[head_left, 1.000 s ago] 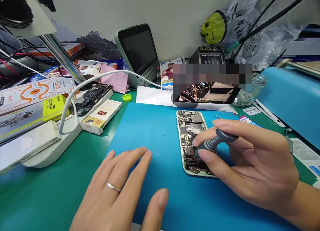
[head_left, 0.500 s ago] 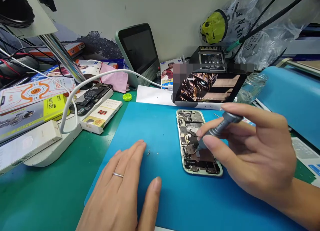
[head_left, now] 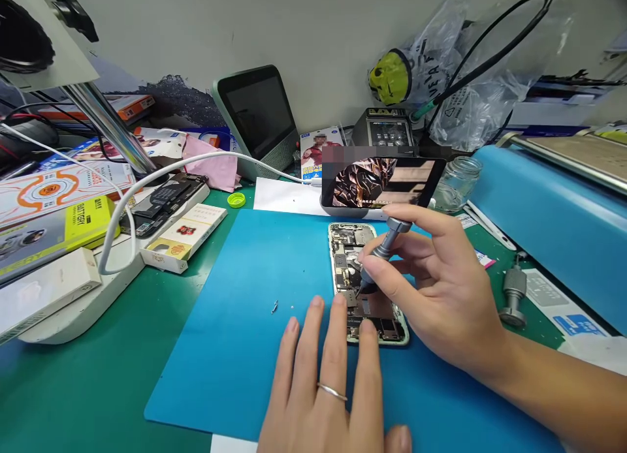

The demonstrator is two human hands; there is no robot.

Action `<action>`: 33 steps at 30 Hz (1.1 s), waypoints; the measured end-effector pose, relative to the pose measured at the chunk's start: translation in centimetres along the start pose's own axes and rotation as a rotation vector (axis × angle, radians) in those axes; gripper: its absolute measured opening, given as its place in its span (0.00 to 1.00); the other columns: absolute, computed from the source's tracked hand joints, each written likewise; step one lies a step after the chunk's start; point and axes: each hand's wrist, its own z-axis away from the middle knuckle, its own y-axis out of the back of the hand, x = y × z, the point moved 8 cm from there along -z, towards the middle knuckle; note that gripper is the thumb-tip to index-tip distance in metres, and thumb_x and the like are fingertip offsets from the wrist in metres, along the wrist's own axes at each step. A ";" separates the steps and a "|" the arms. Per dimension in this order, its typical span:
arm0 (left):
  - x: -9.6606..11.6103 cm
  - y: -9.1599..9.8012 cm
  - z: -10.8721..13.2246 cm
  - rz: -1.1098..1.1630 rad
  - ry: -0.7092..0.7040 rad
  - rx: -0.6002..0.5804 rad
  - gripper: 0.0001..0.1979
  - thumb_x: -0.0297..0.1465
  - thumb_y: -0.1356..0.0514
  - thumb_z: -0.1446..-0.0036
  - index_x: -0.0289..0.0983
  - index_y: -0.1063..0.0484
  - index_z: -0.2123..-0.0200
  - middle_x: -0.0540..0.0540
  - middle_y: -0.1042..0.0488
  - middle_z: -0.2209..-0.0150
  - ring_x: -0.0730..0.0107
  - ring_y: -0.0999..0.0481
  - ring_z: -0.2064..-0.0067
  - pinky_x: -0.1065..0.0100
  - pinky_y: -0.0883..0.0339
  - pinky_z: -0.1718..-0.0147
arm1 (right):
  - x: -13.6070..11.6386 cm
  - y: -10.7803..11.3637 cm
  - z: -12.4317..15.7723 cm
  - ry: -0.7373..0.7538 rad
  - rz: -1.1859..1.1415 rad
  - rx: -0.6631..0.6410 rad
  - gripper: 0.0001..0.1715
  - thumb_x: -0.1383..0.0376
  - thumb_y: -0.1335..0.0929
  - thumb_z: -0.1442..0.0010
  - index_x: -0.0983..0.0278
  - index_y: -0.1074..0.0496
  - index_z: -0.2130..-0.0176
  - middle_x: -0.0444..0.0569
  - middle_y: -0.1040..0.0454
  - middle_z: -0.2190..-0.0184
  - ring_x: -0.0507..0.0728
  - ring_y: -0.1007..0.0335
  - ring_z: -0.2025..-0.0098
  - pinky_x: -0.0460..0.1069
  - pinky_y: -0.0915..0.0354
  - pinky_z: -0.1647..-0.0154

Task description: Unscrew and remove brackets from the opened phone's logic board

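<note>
An opened phone (head_left: 343,257) with its inner parts bare lies on the blue mat (head_left: 235,277). My right hand (head_left: 435,277) grips a grey screwdriver (head_left: 386,241) between thumb and fingers, the index finger resting on its end cap. The screwdriver leans, and its tip meets the phone's inside around the middle. Fingers spread, my left hand (head_left: 328,388) reaches over the phone's lower left edge; its fingertips are at the frame and hold nothing. Left of them on the mat lie a small metal piece (head_left: 275,307) and a tiny screw (head_left: 292,307).
Behind the phone, a propped-up screen (head_left: 382,185) plays a video. At right are a second screwdriver (head_left: 514,293), a blue case-like object (head_left: 548,224) and a glass jar (head_left: 458,182). Boxes, a white cable (head_left: 235,156) and another opened phone (head_left: 166,205) crowd the left.
My left hand has moved right, from the bare mat to the phone's lower edge. My right hand holds the screwdriver more upright at the phone. The whole view has shifted somewhat.
</note>
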 end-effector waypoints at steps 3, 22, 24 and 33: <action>0.2 -0.7 -0.1 -0.053 -0.002 -0.015 0.26 0.38 0.60 0.24 0.43 0.38 0.30 0.40 0.35 0.25 0.43 0.45 0.22 0.37 0.46 0.30 | 0.2 -0.1 0.0 -0.023 -0.019 -0.003 0.27 0.71 0.27 0.28 0.53 0.33 0.35 0.42 0.19 0.60 0.54 0.18 0.61 0.48 0.17 0.60; -0.7 -1.9 0.7 -0.354 -0.265 -0.001 0.55 0.64 0.50 0.32 0.29 0.57 0.19 0.33 0.54 0.18 0.32 0.51 0.20 0.37 0.45 0.32 | -1.2 -0.1 1.2 0.198 -0.140 -0.050 0.36 0.73 0.28 0.26 0.45 0.38 0.29 0.43 0.22 0.53 0.52 0.18 0.55 0.46 0.16 0.55; -1.0 -1.9 0.7 -0.343 -0.276 0.000 0.55 0.63 0.50 0.32 0.27 0.57 0.20 0.32 0.56 0.18 0.30 0.54 0.20 0.37 0.49 0.30 | -1.7 -0.1 1.4 0.262 -0.100 -0.063 0.38 0.73 0.28 0.26 0.48 0.39 0.27 0.45 0.21 0.51 0.53 0.17 0.54 0.47 0.16 0.54; -1.4 -1.7 0.8 -0.326 -0.350 -0.050 0.53 0.60 0.48 0.30 0.22 0.54 0.22 0.29 0.55 0.18 0.28 0.65 0.18 0.40 0.54 0.29 | -5.2 -0.3 2.3 0.619 0.071 -0.198 0.38 0.74 0.30 0.26 0.61 0.42 0.24 0.55 0.13 0.52 0.59 0.13 0.51 0.52 0.16 0.47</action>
